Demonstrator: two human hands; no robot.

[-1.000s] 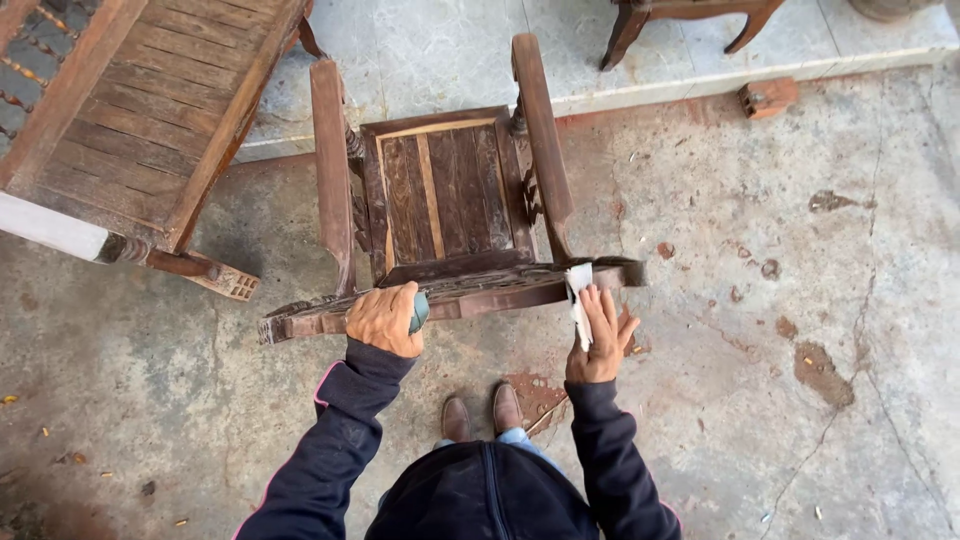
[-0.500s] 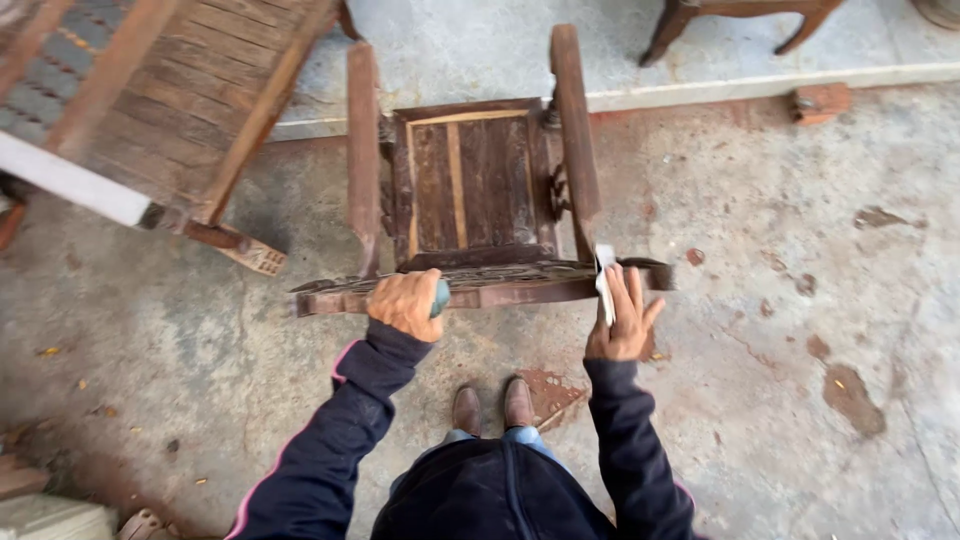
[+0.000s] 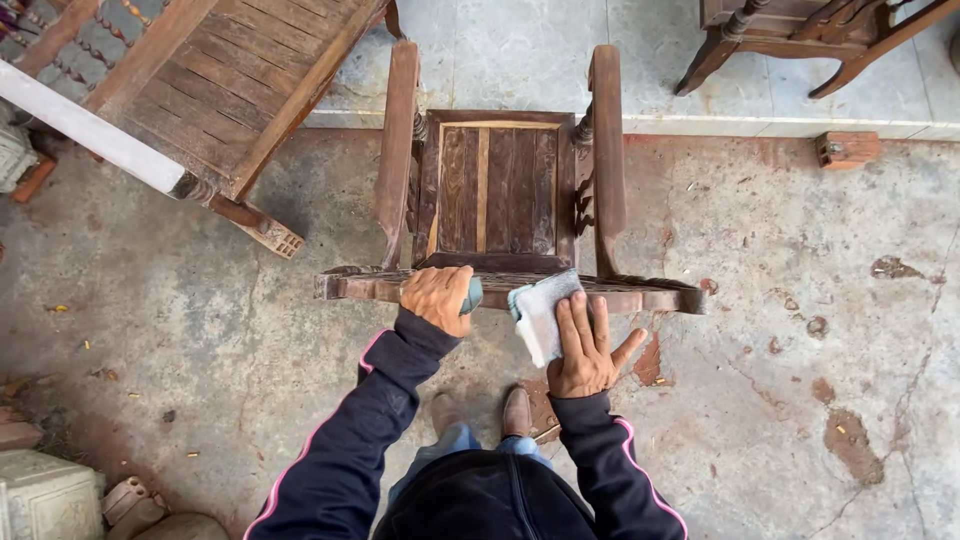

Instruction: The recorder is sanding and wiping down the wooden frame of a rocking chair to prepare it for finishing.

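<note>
Left hand: the left hand [image 3: 437, 298] sits at the middle of the frame, fingers curled tight around a small teal-handled tool [image 3: 471, 294]; only the handle's end shows past the knuckles, so what kind of tool it is I cannot tell
Right hand: the right hand [image 3: 583, 343] lies just right of centre, flat and spread wide, fingers pressing a pale grey cloth [image 3: 540, 313] against the wood rather than gripping it
Cloth: folded, its upper edge lapping over the top rail, its lower part hanging under the fingers
Top rail: the carved top rail [image 3: 655, 296] runs left to right across mid-frame; both hands rest on it, a little apart
Chair: a dark wooden armchair [image 3: 497, 188] stands above the hands in the upper centre, slatted seat between two long armrests
Person: dark sleeves with pink piping rise from the bottom edge; brown shoes [image 3: 478, 412] stand just below the rail
Floor: stained concrete floor [image 3: 780, 380]
Upper left: a slatted wooden bench [image 3: 220, 90], tilted
Upper right: legs of other wooden furniture [image 3: 800, 40], with a small wooden block [image 3: 847, 149] below them
</note>
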